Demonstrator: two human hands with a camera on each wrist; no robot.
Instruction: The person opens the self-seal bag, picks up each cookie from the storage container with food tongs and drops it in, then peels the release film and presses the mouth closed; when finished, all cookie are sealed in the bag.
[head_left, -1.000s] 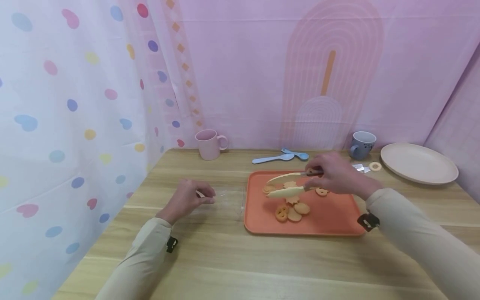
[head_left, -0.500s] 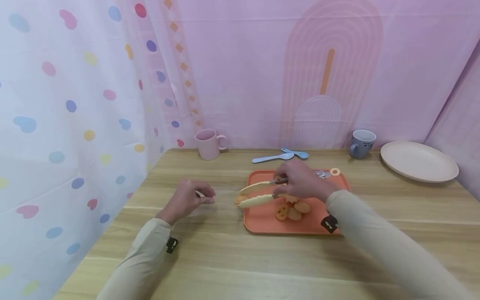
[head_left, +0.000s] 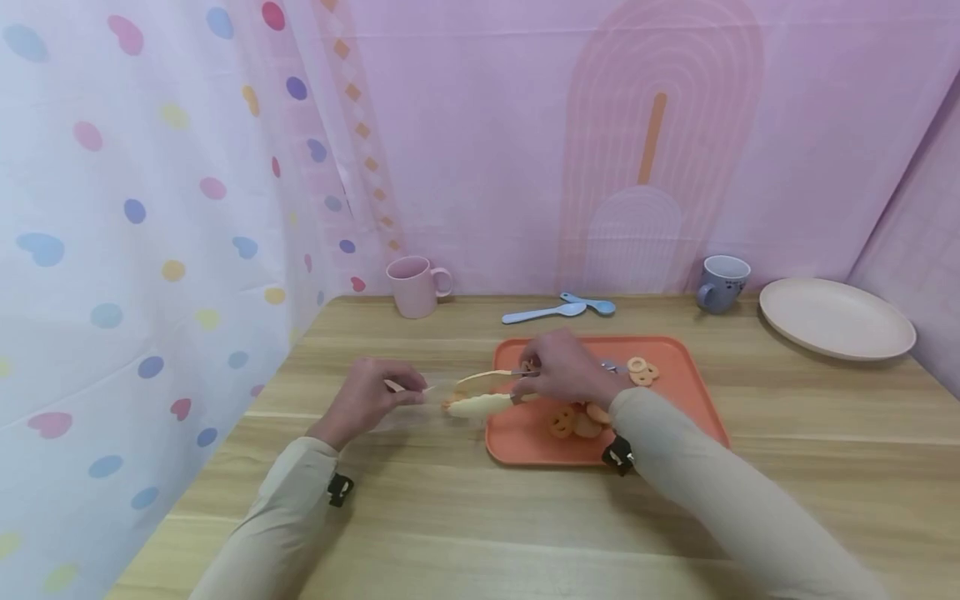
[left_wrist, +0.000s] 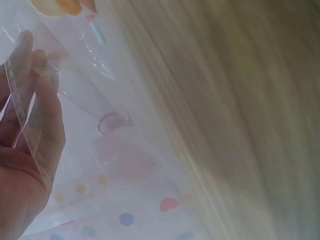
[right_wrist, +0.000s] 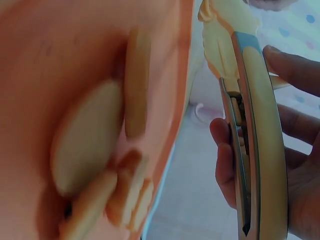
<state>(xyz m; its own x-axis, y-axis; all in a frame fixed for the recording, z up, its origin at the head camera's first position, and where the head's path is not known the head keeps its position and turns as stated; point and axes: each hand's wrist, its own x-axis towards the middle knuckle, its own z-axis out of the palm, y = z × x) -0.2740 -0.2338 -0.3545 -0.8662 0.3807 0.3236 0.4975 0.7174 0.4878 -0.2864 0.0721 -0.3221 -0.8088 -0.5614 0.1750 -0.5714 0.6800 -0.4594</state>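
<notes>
My left hand (head_left: 372,398) pinches the edge of a clear plastic bag (left_wrist: 80,82), which stands out mainly in the left wrist view. With my right hand (head_left: 566,367) I grip cream-tipped tongs (head_left: 480,406), their tips pointing left past the tray's left edge toward the bag. A small orange-brown cookie (head_left: 450,403) sits at the tongs' tips, mostly covered by them. Whether the tips are inside the bag cannot be told. Below my right hand, several cookies (head_left: 587,426) lie on the orange tray (head_left: 682,417), partly hidden by my sleeve.
A pink mug (head_left: 412,287) stands at the back left. Two blue spoons (head_left: 543,313) lie crossed behind the tray. A grey-blue mug (head_left: 723,283) and a large cream plate (head_left: 836,321) are at the back right. Curtains hang behind the table.
My right hand has carried the tongs left from over the tray to the bag, with a cookie picked up at the tips. My left hand has stayed nearly in place.
</notes>
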